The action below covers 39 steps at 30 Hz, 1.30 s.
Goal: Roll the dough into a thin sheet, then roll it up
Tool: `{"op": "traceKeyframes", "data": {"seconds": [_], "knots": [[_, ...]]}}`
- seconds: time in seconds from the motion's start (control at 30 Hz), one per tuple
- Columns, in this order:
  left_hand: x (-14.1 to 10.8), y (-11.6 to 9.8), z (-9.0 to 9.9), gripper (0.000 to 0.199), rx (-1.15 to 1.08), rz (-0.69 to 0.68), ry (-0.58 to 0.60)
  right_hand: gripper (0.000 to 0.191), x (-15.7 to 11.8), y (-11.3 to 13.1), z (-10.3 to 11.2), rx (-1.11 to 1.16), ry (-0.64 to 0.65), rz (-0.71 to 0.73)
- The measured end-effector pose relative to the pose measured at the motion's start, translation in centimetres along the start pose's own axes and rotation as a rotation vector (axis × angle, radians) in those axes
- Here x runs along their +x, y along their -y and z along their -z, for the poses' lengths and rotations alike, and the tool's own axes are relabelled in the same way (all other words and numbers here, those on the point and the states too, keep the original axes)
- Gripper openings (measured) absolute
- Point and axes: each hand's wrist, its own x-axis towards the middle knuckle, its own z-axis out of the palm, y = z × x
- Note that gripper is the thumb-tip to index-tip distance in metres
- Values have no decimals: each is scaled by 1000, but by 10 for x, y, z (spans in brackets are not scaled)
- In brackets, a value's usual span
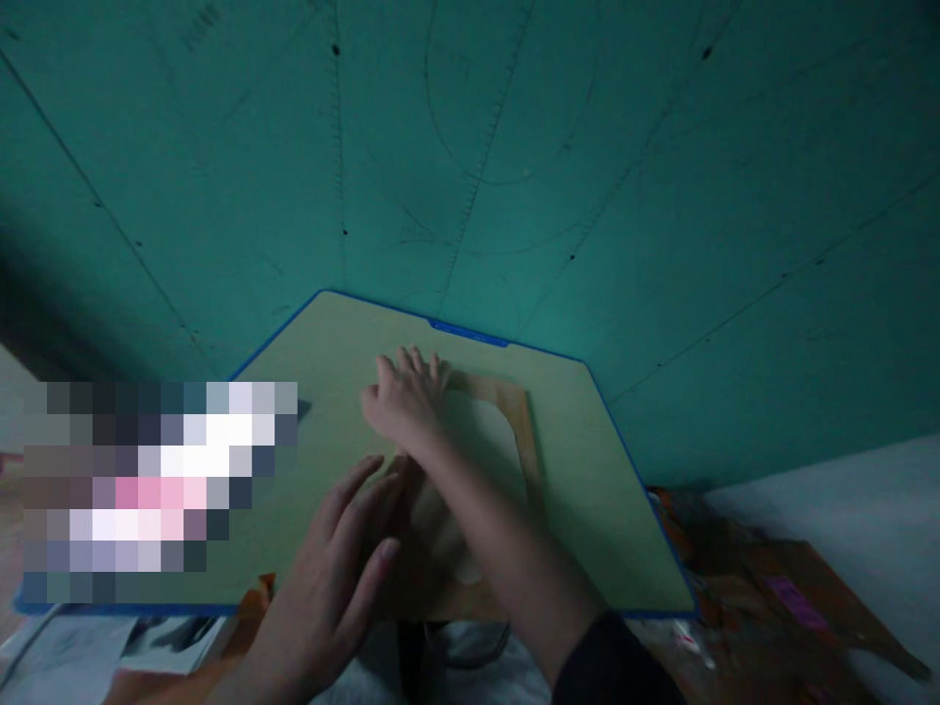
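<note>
A flat wooden board (530, 441) with a pale rounded panel (485, 426) on or set into it lies on the light tabletop (602, 490) in front of me. My right hand (407, 394) crosses over the board, palm down, at its upper left corner; the fingers are spread and nothing shows in them. Nearer to me, my left hand (345, 558) is at the board's left side, its fingers apart and slightly bent. The right forearm covers part of the pale panel. Whether the left fingertips touch the board's edge, I cannot tell.
Blue edging with a raised blue strip (470, 334) borders the tabletop. Behind it is a green wall (470, 147) with drawn lines and dark dots. A blurred-out patch (162, 490) hides the left side. Brown boards and a purple label (797, 601) are at the lower right.
</note>
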Motion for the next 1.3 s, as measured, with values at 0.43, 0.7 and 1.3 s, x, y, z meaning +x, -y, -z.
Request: {"op": "traceKeyframes", "data": {"seconds": [0.43,0.7,1.3], "knots": [[4,4,-6,38,77,-3,66,54,-60,-94,22,71,140,22],[12,2,-7,39,103,-82,76,54,-94,-151,25,161,120,6],[112,-69,-18,50,524,27,690,26,-101,-123,24,-87,-113,-241]]}}
